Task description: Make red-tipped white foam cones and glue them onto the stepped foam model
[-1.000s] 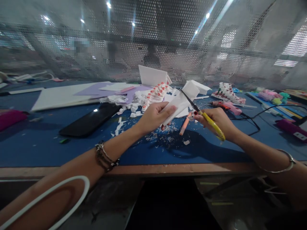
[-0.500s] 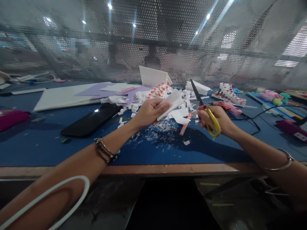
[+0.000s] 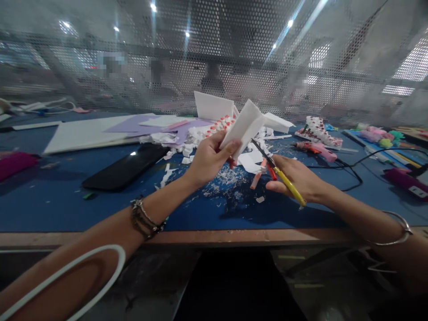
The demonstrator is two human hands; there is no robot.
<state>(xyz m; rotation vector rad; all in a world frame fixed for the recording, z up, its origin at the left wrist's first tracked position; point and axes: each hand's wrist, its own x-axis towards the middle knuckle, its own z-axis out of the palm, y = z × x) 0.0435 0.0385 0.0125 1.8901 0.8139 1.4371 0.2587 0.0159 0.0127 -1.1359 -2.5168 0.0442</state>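
Note:
My left hand (image 3: pixel 211 159) pinches a folded piece of white paper (image 3: pixel 243 125) between thumb and fingers, its free end tilted up and to the right. In my right hand (image 3: pixel 294 174) are scissors (image 3: pixel 281 176) with a yellow handle and dark blades. The blades point up and left, close to the paper's right edge; whether they touch it I cannot tell. Beneath the hands lie white paper scraps (image 3: pixel 250 161), fine white shreds (image 3: pixel 230 185) and an orange stick-like piece (image 3: pixel 257 178).
A dark phone (image 3: pixel 125 167) lies left of my left hand. Behind it are white and purple sheets (image 3: pixel 76 136). A pink glue gun (image 3: pixel 321 151) with a black cord lies to the right, near a white model with red dots (image 3: pixel 316 129). Perforated metal (image 3: pixel 234 49) stands behind the table.
My left hand has turned the paper more upright and raised it. The scissors have swung leftward and lower, their blades now nearer the paper.

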